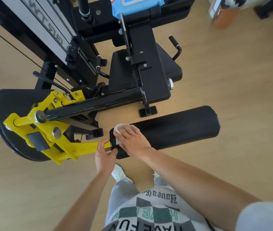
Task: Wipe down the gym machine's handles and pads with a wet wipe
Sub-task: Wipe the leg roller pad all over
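Observation:
A long black roller pad (179, 127) lies across the middle of the view, fixed to a yellow lever arm (52, 137) of the gym machine. My right hand (130, 139) lies flat on the pad's left end and presses a white wet wipe (121, 128) against it. My left hand (105, 154) grips the pad's left end cap with curled fingers, just beside the yellow arm. A blue pack of wipes (132, 5) rests on the machine's upper black pad at the top of the view.
The black seat pad (170, 64) and two side handles (175, 45) stand behind the roller. A weight stack frame (49, 30) rises at the left. An orange bottle (225, 15) stands on the wooden floor at the top right. My feet are below the roller.

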The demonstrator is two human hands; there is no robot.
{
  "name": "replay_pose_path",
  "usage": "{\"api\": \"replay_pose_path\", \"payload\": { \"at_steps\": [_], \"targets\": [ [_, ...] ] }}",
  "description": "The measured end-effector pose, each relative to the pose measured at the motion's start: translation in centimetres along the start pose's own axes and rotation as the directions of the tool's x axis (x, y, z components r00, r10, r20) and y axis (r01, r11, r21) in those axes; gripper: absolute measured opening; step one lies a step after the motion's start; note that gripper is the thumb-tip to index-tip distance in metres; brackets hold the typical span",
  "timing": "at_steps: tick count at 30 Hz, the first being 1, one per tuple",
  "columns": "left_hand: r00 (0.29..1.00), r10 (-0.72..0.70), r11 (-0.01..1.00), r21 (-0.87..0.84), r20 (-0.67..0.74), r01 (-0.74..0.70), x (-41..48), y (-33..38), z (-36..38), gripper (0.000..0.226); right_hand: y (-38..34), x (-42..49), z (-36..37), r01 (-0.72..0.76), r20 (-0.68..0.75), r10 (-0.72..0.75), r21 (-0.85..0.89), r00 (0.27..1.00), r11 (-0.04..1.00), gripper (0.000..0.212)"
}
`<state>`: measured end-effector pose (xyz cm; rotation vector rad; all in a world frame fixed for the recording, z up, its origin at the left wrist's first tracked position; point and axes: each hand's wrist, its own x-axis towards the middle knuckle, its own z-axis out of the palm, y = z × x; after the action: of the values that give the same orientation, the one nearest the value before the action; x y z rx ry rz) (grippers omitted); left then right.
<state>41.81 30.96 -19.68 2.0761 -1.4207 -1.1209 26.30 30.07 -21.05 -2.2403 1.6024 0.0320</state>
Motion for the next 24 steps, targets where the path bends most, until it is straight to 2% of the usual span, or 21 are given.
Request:
{"api": "replay_pose_path", "payload": {
  "at_steps": [4,9,11,14,18,21,24],
  "targets": [
    [0.999,-0.018,0.999,-0.042,-0.050,0.016,-0.4,0.2,0.9,0.050,3.0,-3.2,0.8,-0.172,-0.125,0.173,0.017,0.977,0.985,0.063],
    [0.995,-0.005,1.000,-0.011,-0.097,0.004,-1.5,0.6,2.3,0.064,8.2,-8.1,0.8,-0.396,-0.212,0.407,0.095,0.888,0.913,0.061],
    [0.994,-0.002,1.000,0.013,-0.113,0.004,-1.4,0.7,2.5,0.067,10.2,-9.8,0.4,-0.517,-0.233,0.537,0.145,0.811,0.844,0.062],
    [0.995,0.009,0.998,0.062,-0.099,-0.003,-1.0,0.4,2.4,0.070,13.3,-11.2,-0.2,-0.694,-0.229,0.727,0.217,0.647,0.686,0.065],
    [0.998,0.011,0.991,0.137,-0.058,-0.003,-0.4,0.7,2.1,0.080,16.6,-11.5,-1.2,-0.789,-0.177,0.833,0.269,0.524,0.553,0.070],
    [0.999,0.003,0.985,0.170,-0.032,0.003,0.5,1.2,1.8,0.079,18.2,-10.7,-2.1,-0.829,-0.109,0.862,0.237,0.496,0.507,0.072],
    [0.999,0.030,0.982,0.190,-0.034,-0.023,2.1,1.6,1.4,0.076,18.9,-9.9,-2.9,-0.832,-0.036,0.847,0.171,0.530,0.527,0.071]
  ]
}}
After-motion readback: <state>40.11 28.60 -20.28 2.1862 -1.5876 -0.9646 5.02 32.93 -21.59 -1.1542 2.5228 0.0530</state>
